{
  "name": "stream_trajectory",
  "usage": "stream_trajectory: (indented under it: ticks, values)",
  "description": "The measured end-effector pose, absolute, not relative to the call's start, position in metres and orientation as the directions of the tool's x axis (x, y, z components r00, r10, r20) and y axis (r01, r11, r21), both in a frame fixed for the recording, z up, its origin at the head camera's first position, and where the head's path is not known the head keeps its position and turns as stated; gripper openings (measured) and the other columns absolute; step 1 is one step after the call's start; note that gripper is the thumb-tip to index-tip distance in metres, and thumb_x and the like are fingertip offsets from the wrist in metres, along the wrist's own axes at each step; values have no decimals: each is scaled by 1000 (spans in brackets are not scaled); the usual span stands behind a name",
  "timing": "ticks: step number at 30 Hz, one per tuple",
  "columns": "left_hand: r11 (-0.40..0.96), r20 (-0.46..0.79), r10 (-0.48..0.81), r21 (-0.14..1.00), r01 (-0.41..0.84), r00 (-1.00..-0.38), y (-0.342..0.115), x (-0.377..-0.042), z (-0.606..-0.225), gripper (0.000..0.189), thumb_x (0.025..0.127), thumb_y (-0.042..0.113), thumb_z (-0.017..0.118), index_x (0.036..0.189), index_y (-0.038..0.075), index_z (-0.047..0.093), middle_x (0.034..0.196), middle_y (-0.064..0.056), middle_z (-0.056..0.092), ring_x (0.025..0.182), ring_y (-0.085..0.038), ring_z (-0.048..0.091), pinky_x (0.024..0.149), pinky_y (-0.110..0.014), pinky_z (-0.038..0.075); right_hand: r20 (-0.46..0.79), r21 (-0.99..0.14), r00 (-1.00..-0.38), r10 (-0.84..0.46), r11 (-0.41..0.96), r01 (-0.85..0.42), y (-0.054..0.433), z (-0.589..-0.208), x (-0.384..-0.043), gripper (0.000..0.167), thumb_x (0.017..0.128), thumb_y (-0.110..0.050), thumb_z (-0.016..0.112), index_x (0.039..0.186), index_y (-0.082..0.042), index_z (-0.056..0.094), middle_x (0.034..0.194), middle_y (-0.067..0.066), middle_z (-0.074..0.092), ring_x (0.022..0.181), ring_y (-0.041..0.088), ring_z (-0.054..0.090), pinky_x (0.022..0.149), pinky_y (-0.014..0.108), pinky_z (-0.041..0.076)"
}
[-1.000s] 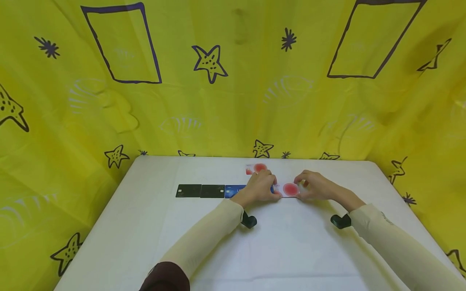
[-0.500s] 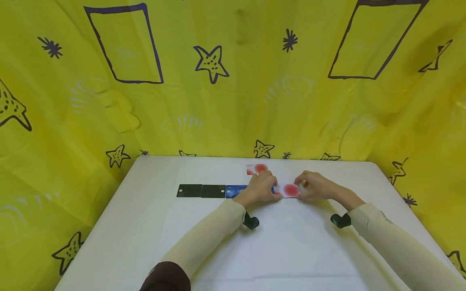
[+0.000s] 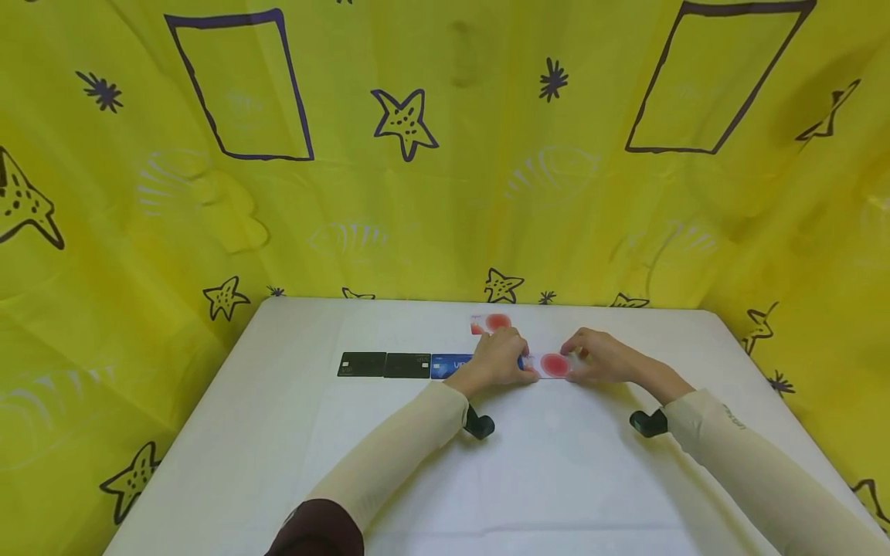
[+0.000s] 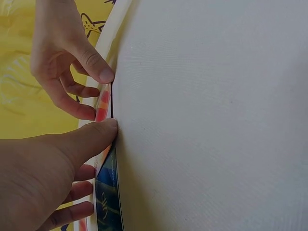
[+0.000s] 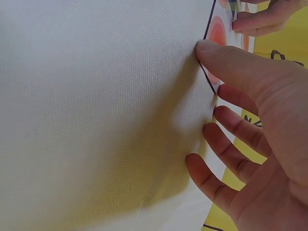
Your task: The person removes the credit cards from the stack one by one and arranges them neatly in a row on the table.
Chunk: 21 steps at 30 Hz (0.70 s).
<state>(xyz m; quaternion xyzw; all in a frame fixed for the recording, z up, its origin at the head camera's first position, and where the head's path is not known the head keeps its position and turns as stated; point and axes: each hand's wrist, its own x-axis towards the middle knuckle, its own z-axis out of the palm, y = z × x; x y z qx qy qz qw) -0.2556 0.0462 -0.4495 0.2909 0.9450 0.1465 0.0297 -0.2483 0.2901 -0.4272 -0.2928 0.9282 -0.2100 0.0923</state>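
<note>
A pale card with a red circle (image 3: 555, 364) lies at the right end of a row of cards. My left hand (image 3: 495, 360) holds its left end, thumb at the near edge and fingertips along the far side. At the other end, my right hand (image 3: 603, 357) pinches the card between thumb and forefinger; its other fingers spread loosely in the right wrist view. A blue card (image 3: 450, 365) adjoins on the left, partly hidden by my left hand. In the left wrist view, the pale card (image 4: 103, 105) meets the blue card (image 4: 108, 197) under my left thumb.
Two black cards (image 3: 361, 364) continue the row leftward, end to end. Behind my left hand lies another card with a red circle (image 3: 497, 323). The white table (image 3: 570, 486) ends at a yellow patterned curtain (image 3: 459, 208).
Both hands stay at the ends of the pale card, almost still. The head view has shifted slightly.
</note>
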Motion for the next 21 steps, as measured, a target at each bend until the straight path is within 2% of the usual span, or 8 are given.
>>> stream_trajectory:
  ticks: [11, 21]
  values:
    - [792, 25, 547, 310, 527, -837, 46, -254, -451, 43, 86, 49, 80, 113, 15, 76, 105, 4, 63, 104, -14, 52, 101, -48, 48, -50, -453, -812, -582, 737, -501, 291, -426, -246, 36, 86, -19, 84, 115, -2, 72, 113, 13, 64, 98, 27, 60, 87, 45, 54]
    - [794, 30, 543, 307, 525, -839, 46, -254, -452, 43, 86, 49, 80, 113, 15, 76, 104, 4, 63, 102, -13, 52, 99, -47, 48, -56, -465, -811, -582, 734, -494, 291, -426, -247, 37, 86, -21, 84, 116, -2, 71, 114, 13, 64, 98, 28, 60, 87, 46, 53]
